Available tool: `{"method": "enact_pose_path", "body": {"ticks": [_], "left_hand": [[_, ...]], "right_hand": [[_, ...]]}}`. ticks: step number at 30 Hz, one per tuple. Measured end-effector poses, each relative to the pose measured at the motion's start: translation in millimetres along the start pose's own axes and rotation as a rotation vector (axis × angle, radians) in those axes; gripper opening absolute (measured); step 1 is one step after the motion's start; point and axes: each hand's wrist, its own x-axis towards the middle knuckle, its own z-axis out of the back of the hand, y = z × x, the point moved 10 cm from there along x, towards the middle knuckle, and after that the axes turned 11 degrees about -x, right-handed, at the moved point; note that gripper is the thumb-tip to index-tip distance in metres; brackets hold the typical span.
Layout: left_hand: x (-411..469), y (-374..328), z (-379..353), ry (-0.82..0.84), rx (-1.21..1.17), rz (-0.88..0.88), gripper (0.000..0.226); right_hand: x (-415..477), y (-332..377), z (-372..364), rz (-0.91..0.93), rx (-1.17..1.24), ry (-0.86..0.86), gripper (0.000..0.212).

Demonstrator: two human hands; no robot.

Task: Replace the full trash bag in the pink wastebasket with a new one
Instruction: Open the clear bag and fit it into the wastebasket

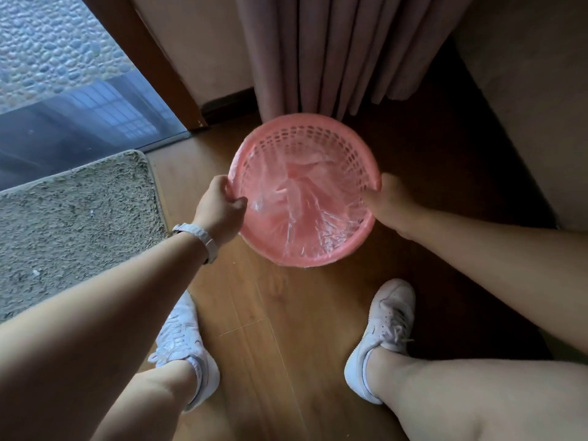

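Observation:
The pink wastebasket (318, 130) stands on the wooden floor in front of me, round, with slotted walls. A thin clear trash bag (299, 211) lines the inside, crumpled at the bottom and stretched over the near part of the rim. My left hand (219, 206), with a white watch on the wrist, pinches the bag and rim at the left edge. My right hand (386, 202) grips the bag and rim at the right edge. The far part of the rim shows bare pink plastic.
A grey shaggy rug (73, 224) lies at the left. A glass door (73, 100) is behind it, and a pink curtain (343, 52) hangs just behind the basket. A sofa-like edge (521, 100) is at the right. My two white shoes stand on the floor (280, 338) below.

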Motion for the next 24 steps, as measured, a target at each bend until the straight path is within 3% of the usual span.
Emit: {"method": "enact_pose_path", "body": {"ticks": [6, 10, 12, 15, 19, 22, 24], "left_hand": [[15, 2, -8, 0.004, -0.048, -0.034, 0.031], [-1, 8, -14, 0.007, -0.218, 0.015, 0.038], [-11, 13, -17, 0.026, -0.242, 0.013, 0.036], [-29, 16, -18, 0.057, -0.179, -0.048, 0.038], [-59, 17, -23, 0.003, -0.086, -0.050, 0.052], [-66, 25, -35, -0.024, -0.114, 0.065, 0.057], [-62, 30, -40, -0.041, -0.166, 0.135, 0.040]], "right_hand": [[6, -5, -10, -0.108, 0.216, -0.007, 0.022], [-18, -9, -40, -0.245, 0.389, 0.165, 0.026], [-21, -4, -40, -0.184, 0.290, 0.159, 0.035], [-16, 10, -10, 0.023, 0.043, -0.032, 0.054], [-7, 17, 14, 0.099, -0.024, -0.135, 0.076], [3, 21, 16, 0.088, 0.019, -0.146, 0.067], [6, 23, 12, 0.073, 0.035, -0.130, 0.050]]}}
